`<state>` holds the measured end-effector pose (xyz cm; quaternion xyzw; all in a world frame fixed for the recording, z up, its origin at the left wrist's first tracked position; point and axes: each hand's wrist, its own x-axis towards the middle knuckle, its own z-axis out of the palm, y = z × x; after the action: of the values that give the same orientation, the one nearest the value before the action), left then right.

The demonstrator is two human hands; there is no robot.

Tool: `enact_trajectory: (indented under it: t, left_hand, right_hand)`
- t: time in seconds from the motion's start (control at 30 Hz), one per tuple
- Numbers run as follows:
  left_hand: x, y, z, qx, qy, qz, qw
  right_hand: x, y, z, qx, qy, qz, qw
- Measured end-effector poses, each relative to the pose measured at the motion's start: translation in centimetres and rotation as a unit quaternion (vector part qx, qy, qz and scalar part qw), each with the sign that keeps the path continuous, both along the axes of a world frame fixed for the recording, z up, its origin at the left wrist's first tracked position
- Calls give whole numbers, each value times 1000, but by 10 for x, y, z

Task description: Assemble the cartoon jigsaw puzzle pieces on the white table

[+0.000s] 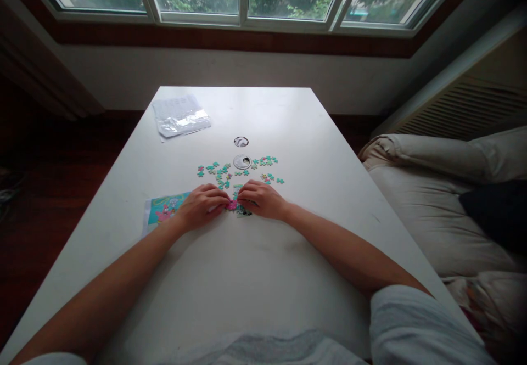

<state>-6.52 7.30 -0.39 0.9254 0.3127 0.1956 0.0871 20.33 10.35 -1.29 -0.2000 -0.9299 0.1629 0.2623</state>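
Note:
Both hands rest on a white table (255,277) and meet over a small joined cluster of puzzle pieces (234,206), pink and teal. My left hand (202,205) has its fingers curled down onto the cluster's left side. My right hand (260,199) presses curled fingers on its right side. Under my left wrist lies a picture card (162,209) with a pink cartoon figure on teal. Several loose teal puzzle pieces (222,173) are scattered just beyond the hands.
A round tin lid (242,161) and a second round part (241,141) sit beyond the pieces. A clear plastic bag (180,117) lies at the far left of the table. A beige sofa (444,200) stands to the right, windows behind.

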Motion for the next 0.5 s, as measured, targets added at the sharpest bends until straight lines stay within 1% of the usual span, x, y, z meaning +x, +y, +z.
enact_trajectory:
  t: [0.1,0.17,0.2,0.3,0.37,0.43,0.5]
  left_hand:
    - [1,0,0,2,3,10,1000]
    - [1,-1,0,-1,5,16,1000]
    - [1,-1,0,-4,6,18,1000]
    - [1,-1,-1,-9,4,22,1000]
    - [1,-1,-2,-9,0,22,1000]
    - [1,0,-3,-7,-3,22,1000]
    - [0,1,-4,-6,-4,25,1000]
  right_hand:
    - [7,7,-1,4,-7,-31,999]
    - [15,14,-2,5,-3,-87,996]
    - [20,19,-2,1,4,-128,992]
    - [34,32,-1,-10,40,-278,960]
    - [42,40,-1,-18,45,-350,935]
    - [47,44,-1,-24,32,-391,920]
    - [49,46,-3,-31,3,-405,914]
